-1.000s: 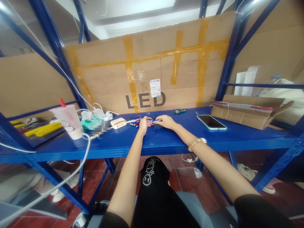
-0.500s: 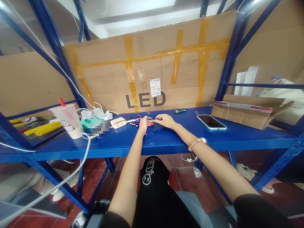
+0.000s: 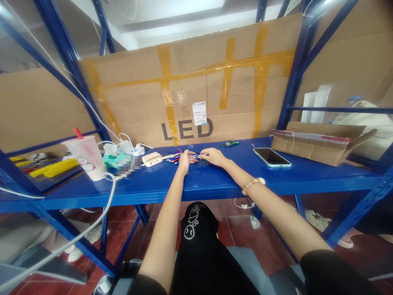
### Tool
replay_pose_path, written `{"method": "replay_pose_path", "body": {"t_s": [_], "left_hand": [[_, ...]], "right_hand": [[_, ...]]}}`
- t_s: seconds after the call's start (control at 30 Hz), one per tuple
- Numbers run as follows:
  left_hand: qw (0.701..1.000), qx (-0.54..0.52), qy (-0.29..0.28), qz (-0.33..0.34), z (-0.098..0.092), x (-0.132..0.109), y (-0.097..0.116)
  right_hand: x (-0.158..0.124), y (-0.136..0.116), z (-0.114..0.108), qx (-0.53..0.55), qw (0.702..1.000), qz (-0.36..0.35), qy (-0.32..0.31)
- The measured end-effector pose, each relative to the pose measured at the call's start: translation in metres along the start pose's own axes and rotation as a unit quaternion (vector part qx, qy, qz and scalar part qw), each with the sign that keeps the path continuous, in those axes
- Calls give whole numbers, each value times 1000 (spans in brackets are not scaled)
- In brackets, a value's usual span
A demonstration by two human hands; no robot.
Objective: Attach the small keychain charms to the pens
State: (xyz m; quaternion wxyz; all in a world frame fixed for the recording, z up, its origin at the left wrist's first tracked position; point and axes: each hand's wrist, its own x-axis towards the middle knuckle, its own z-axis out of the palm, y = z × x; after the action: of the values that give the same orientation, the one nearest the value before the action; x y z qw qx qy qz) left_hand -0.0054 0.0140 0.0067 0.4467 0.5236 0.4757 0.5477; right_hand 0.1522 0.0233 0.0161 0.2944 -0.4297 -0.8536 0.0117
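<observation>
My left hand [image 3: 186, 161] rests low over the blue shelf top, its fingers closed round a slim blue pen [image 3: 196, 156]. From the other side my right hand [image 3: 214, 156] pinches the same pen near its right end. Fingers cover most of it, so its details are hidden. Just left of my left hand lies a bunch of pens [image 3: 174, 159] in blue, red and white. A cream-coloured box-like device [image 3: 152, 159] with small ports sits beyond them to the left.
A phone [image 3: 272, 157] and an open cardboard box [image 3: 313, 143] stand right; a green circuit board [image 3: 230, 144] lies behind my hands. Leftward are a tissue pack [image 3: 118, 159], a cup with a red straw [image 3: 89, 159] and a white cable [image 3: 107, 200]. A large carton [image 3: 138, 102] backs the shelf.
The view has shifted very slightly. Both hands stay together at the pen, with only small movements of the fingers.
</observation>
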Motion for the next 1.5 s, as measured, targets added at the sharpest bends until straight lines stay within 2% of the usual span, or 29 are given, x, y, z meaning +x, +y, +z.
{"method": "replay_pose_path", "body": {"t_s": [0.3,0.77,1.5], "left_hand": [[1000,-11,13,-10,1,-3,3],[999,-13,26,-16,2,0,1],[1000,-14,16,-16,2,-3,4]], "right_hand": [[-1,-4,-1,-6,1000,6,-15],[-3,-10,-3,-11,1000,1,-1],[0,0,4,0,1000,-11,-3]]}}
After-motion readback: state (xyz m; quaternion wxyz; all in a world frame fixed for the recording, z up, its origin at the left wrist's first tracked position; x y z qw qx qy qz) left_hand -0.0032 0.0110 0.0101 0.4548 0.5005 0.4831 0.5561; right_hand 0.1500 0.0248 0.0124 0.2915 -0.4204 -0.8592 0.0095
